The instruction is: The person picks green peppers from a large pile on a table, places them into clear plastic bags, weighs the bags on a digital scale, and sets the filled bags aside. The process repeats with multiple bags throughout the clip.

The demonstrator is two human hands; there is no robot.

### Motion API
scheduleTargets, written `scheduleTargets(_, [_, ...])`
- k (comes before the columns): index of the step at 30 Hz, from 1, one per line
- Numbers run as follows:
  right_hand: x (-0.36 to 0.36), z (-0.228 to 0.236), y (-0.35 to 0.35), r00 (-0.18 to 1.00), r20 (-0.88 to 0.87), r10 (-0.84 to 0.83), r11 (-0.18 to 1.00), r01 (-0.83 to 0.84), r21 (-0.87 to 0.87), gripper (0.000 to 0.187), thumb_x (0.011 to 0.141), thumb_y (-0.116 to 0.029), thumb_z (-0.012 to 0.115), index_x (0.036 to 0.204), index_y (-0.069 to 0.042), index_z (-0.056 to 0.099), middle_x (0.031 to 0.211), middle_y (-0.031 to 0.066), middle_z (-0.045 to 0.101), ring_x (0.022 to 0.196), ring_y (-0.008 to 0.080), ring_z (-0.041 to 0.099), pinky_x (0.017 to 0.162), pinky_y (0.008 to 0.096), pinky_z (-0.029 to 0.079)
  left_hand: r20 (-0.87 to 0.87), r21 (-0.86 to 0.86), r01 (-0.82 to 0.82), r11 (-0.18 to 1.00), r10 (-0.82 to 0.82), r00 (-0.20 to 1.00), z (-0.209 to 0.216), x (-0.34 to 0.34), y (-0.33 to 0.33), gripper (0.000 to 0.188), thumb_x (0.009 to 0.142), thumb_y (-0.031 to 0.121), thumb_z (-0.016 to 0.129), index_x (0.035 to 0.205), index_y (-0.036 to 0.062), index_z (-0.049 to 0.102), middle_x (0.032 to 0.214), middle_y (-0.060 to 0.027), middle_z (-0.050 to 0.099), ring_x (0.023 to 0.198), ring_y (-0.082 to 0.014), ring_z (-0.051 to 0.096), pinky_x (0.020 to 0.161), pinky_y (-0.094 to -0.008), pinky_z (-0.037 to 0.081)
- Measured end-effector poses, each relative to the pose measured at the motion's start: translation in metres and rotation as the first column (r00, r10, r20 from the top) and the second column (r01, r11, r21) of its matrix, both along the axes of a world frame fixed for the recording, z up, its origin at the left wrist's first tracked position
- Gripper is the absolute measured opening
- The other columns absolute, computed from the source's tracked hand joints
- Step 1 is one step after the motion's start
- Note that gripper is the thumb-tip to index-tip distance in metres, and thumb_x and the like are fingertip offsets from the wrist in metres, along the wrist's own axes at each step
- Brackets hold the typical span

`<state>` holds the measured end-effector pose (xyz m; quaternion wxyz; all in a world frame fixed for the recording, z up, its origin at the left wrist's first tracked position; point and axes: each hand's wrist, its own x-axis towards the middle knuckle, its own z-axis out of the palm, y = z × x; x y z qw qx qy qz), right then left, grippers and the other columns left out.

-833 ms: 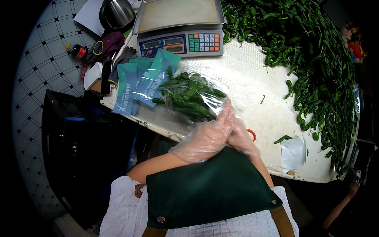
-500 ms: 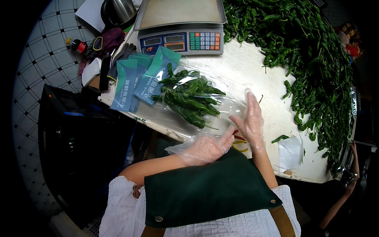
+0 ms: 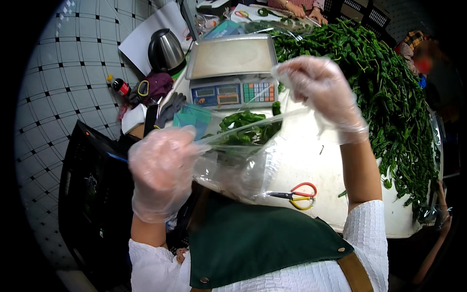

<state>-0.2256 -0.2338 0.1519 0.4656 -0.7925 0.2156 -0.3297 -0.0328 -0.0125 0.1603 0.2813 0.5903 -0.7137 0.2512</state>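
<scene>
A clear plastic bag (image 3: pixel 238 168) is stretched between my hands, lifted off the table on the near side of the scale. Long green peppers (image 3: pixel 243 120) show through the film. My left hand (image 3: pixel 163 168), in a clear disposable glove, is closed on the bag's left side. Higher up and to the right, my gloved right hand (image 3: pixel 323 90) pinches the opposite corner, pulling its edge taut. Just beyond my left fingers lie teal printed cards (image 3: pixel 192 117), partly covered by the bag. Scissors (image 3: pixel 301 197) with one red and one yellow handle rest by the table's near edge.
A digital scale (image 3: pixel 232 56) stands at the back. A big heap of green peppers (image 3: pixel 377 82) covers the right side. To the left are a kettle (image 3: pixel 168 51), a dark work glove (image 3: pixel 172 108) and a black crate (image 3: pixel 92 190). Another person's hands (image 3: pixel 316 15) are at the far edge.
Both hands have risen and moved apart, now gripping the bag by its two sides and lifting it. The scissors, earlier mostly under my hands, are uncovered. My view has tilted farther up.
</scene>
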Motion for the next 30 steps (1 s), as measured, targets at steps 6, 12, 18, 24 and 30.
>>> scheduleTargets(6, [0.007, 0.053, -0.012, 0.974, -0.174, -0.141, 0.914, 0.061, -0.401, 0.022, 0.089, -0.017, 0.059, 0.094, 0.001, 0.072, 0.075, 0.0108, 0.068, 0.064, 0.0142, 0.062, 0.06, 0.0296, 0.051, 0.038, -0.052, 0.173, 0.983, -0.171, 0.984, 0.032, 0.036, -0.003, 0.009, 0.081, 0.007, 0.068, 0.077, 0.0057, 0.06, 0.071, -0.0089, 0.059, 0.061, -0.0262, 0.059, 0.054, -0.0365, 0.046])
scheduleTargets(12, [0.029, 0.048, -0.08, 0.99, -0.035, -0.134, 0.649, 0.061, -0.758, 0.017, 0.067, -0.012, 0.074, 0.08, -0.004, 0.067, 0.079, 0.0093, 0.063, 0.074, 0.0243, 0.062, 0.067, 0.0376, 0.052, -0.235, 0.014, 0.104, 0.994, -0.098, 0.967, 0.047, 0.069, -0.079, 0.024, 0.099, 0.021, 0.054, 0.088, 0.0024, 0.065, 0.076, -0.0092, 0.061, 0.065, -0.0265, 0.056, 0.061, -0.034, 0.043])
scheduleTargets(18, [0.038, 0.063, -0.068, 0.905, 0.35, -0.241, 0.848, 0.372, -0.378, 0.012, 0.088, -0.007, 0.062, 0.096, 0.0, 0.067, 0.08, 0.0111, 0.068, 0.072, 0.0156, 0.067, 0.062, 0.0272, 0.053, 0.116, -0.277, 0.133, 0.952, -0.104, 0.988, 0.066, 0.066, -0.104, 0.009, 0.091, 0.009, 0.064, 0.087, 0.0016, 0.064, 0.079, -0.0102, 0.063, 0.069, -0.0244, 0.062, 0.063, -0.0341, 0.051])
scheduleTargets(24, [-0.024, -0.107, -0.045, 0.916, -0.007, -0.4, 0.883, 0.384, -0.269, 0.03, 0.091, -0.015, 0.06, 0.117, -0.001, 0.065, 0.098, 0.014, 0.072, 0.078, 0.02, 0.068, 0.071, 0.0305, 0.055, 0.233, 0.228, 0.115, 0.967, -0.169, 0.958, -0.111, 0.041, -0.067, 0.013, 0.083, 0.016, 0.065, 0.092, 0.0067, 0.068, 0.116, -0.0141, 0.065, 0.092, -0.0274, 0.067, 0.069, -0.0357, 0.055])
scheduleTargets(30, [-0.078, -0.244, 0.033, 0.875, -0.354, -0.329, 0.763, 0.467, 0.447, 0.031, 0.092, -0.024, 0.059, 0.095, 0.006, 0.063, 0.074, 0.0059, 0.064, 0.063, 0.012, 0.059, 0.058, 0.0244, 0.048, -0.207, 0.592, 0.17, 0.788, -0.056, 0.977, -0.225, -0.04, 0.004, 0.02, 0.086, 0.022, 0.063, 0.104, 0.0133, 0.068, 0.115, -0.0059, 0.066, 0.093, -0.0239, 0.066, 0.074, -0.037, 0.055])
